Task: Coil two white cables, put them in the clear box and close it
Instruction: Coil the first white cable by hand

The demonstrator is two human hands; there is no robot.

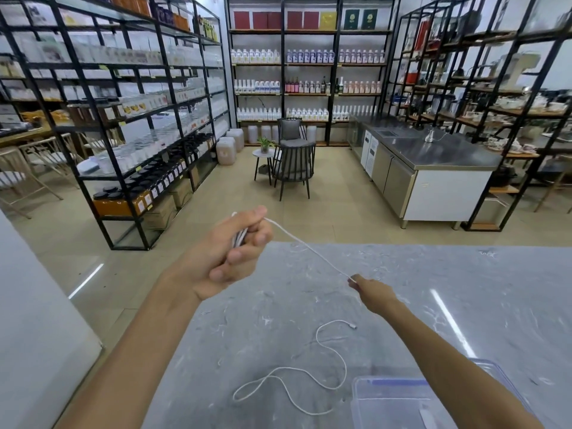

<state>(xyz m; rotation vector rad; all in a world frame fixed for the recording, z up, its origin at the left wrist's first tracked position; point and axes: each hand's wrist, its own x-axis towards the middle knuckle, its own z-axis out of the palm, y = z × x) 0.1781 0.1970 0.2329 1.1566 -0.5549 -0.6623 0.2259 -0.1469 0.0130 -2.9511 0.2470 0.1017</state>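
My left hand (pixel 235 252) is raised above the table's far left edge, closed around several loops of a white cable (pixel 305 244). That cable runs taut down and right to my right hand (pixel 370 292), which pinches its free end between thumb and fingers. A second white cable (pixel 325 354) lies loose in wavy curves on the grey marble table (pixel 464 289), near the front, with a plug at its far end. The clear box (pixel 387 394) sits at the front right, partly hidden under my right forearm; it looks open, with a blue-edged rim.
The table's far edge runs across the middle of the view, with tiled floor beyond. Black shelving racks stand left, back and right. A steel counter (pixel 433 156) stands at the right, and chairs with a small round table (pixel 291 162) sit in the middle of the floor.
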